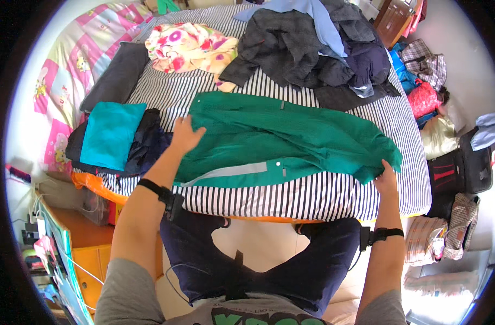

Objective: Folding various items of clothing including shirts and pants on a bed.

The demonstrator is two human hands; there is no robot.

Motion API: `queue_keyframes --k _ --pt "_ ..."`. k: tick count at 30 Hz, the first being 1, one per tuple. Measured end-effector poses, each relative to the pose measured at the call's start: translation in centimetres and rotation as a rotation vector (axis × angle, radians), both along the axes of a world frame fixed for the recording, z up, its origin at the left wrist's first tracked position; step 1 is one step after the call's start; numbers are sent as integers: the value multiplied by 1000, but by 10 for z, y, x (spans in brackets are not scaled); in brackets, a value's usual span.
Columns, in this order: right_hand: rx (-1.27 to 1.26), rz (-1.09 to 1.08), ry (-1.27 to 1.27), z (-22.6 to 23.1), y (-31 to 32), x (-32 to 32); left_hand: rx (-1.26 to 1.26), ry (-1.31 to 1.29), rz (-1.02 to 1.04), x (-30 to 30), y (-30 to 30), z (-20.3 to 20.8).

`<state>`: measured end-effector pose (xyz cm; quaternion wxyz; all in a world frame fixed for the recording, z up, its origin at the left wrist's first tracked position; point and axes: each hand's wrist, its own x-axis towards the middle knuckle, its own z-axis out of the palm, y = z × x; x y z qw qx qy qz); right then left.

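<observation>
A long green garment (312, 127) with a pale grey strip and small white buttons lies spread across the striped bed, creased along its middle. At its left end my left hand (188, 135) rests on or just over the cloth, thumb and fingers apart. My right hand (387, 177) has the garment's right end by its lower corner, thumb on top and fingers partly hidden by the cloth. Left of my left hand is a folded teal cloth (112, 135) on a pile of dark clothes (150, 138).
Behind the garment lie a floral blanket (177, 46) and a heap of dark grey clothes (285, 46) with a light blue piece on top. A dark pillow (114, 76) is at the left. Bags (445, 173) stand right of the striped bed (231, 203); a wooden cabinet (93, 260) is lower left.
</observation>
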<state>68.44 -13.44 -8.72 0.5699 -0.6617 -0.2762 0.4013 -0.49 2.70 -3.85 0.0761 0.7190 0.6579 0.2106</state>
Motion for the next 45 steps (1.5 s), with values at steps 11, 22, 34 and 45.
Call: queue_keyframes --k 11,22,34,45 --pt "53 -144 478 44 -7 -68 -260 173 -603 -5 -115 -2" --pt "558 -480 -1 92 -51 -69 -325 196 -563 -20 -128 41" --pt "64 -256 646 40 -115 -44 -476 251 -516 -23 -127 18" --pt "295 -785 -1255 78 -86 10 -407 198 -484 -9 -113 28"
